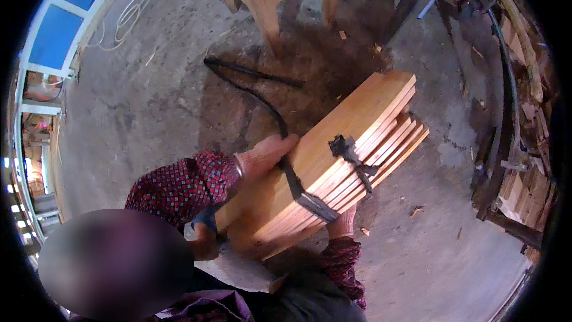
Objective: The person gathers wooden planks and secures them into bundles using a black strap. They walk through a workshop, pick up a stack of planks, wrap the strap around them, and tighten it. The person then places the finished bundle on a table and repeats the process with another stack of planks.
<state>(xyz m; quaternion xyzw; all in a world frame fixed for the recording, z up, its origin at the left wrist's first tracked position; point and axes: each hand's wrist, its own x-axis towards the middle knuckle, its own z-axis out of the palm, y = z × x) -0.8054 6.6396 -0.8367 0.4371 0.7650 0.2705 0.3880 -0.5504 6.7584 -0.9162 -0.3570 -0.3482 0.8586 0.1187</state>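
A bundle of flat wooden boards (351,113) lies slantwise before me, its stacked edges facing right. A black strap (292,182) runs across the top board and down over the edges. Its loose length trails away over the floor. My left hand (268,152), in a pale knit glove, rests on the top board with its fingers closed over the strap. Against the near right side of the bundle is my right hand (342,225), also gloved, near the strap's lower part; its fingers are hidden. Farther along, a second black tie (351,155) with a ragged knot crosses the boards.
A wooden trestle or stool (262,3) stands at the far side. Scrap wood (524,197) is piled along the right. Blue panels (56,36) and a coiled white cable (128,18) are at the far left. Wood chips (416,210) dot the concrete floor (161,95).
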